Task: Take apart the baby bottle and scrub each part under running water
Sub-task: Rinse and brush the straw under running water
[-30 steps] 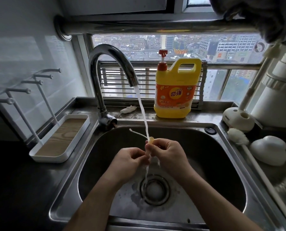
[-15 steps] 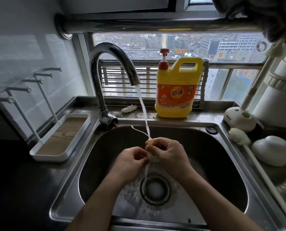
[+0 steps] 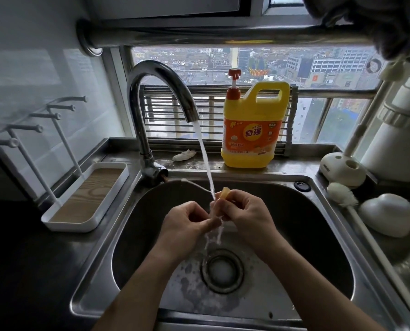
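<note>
The yellow part [image 3: 223,193] has edged up out of the right hand [image 3: 244,216], whose fingertips pinch it under the stream [image 3: 204,151], with a white wire [image 3: 196,186] jutting left beyond them, while the left hand [image 3: 187,223] curls just beside them, its hold hidden.

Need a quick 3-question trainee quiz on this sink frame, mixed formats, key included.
1. True or false: water runs from the tap into the sink.
2. Where is the small yellow part? A: pinched in the right hand; B: lying in the sink; C: resting on the tap.
3. Fill in: the long white brush lies to the ___ of the sink.
Key: 1 true; 2 A; 3 right.
</note>
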